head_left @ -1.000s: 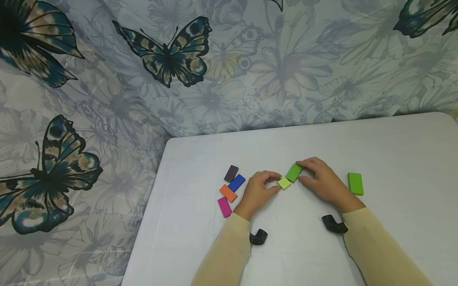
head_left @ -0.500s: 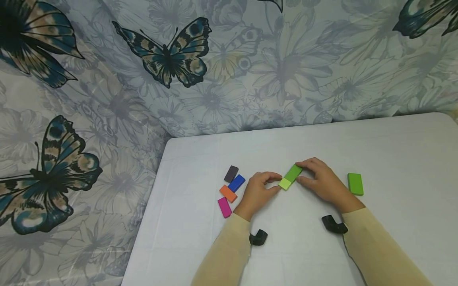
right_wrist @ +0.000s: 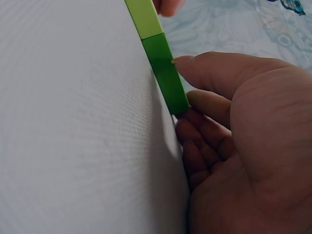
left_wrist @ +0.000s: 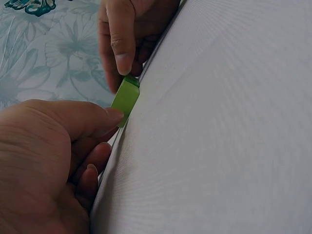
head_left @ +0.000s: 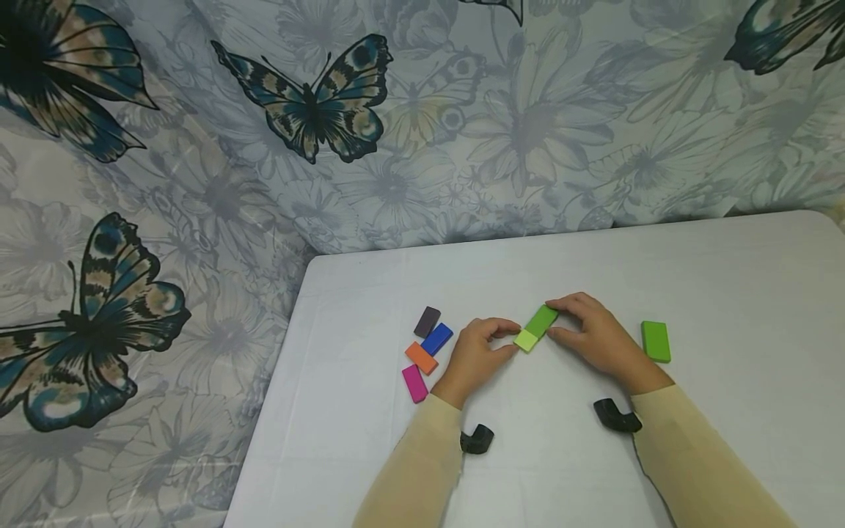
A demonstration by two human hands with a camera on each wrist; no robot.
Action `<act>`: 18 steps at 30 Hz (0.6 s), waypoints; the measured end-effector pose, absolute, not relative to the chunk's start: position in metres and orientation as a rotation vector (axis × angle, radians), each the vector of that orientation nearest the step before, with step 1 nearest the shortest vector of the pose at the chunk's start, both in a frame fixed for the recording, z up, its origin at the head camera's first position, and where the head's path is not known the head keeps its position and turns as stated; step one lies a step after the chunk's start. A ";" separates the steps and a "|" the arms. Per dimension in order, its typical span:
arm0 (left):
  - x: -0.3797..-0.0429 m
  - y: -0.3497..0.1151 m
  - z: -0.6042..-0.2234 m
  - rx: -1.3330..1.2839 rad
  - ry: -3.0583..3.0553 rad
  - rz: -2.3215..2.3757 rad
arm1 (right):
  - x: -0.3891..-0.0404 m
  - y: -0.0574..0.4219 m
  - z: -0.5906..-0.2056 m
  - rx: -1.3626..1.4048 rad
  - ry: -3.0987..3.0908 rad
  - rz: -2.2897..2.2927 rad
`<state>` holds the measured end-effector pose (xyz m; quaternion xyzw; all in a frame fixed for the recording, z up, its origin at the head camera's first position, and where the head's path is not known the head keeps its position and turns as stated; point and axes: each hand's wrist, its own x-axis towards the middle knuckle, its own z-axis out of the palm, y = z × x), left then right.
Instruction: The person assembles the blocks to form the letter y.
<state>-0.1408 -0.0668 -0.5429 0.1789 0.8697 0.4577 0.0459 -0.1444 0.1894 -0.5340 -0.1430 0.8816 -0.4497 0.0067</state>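
Pinching a small light green flat block (head_left: 526, 340) with the left hand (head_left: 478, 353) and a longer darker green block (head_left: 541, 320) with the right hand (head_left: 602, 340), end to end, touching, on the white table (head_left: 541, 469).

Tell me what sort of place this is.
Probably an indoor tabletop workspace, though which room is unclear: a white-covered table, a butterfly-and-flower-print backdrop behind it, and a lime block set end to end with a green block.
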 end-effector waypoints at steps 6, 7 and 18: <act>-0.141 -0.067 -0.542 0.542 2.647 1.412 | -0.143 0.190 -0.534 -0.413 2.746 -1.442; -0.141 -0.067 -0.542 0.540 2.645 1.416 | -0.143 0.190 -0.534 -0.404 2.747 -1.447; -0.141 -0.067 -0.543 0.527 2.622 1.445 | -0.140 0.189 -0.526 -0.407 2.787 -1.528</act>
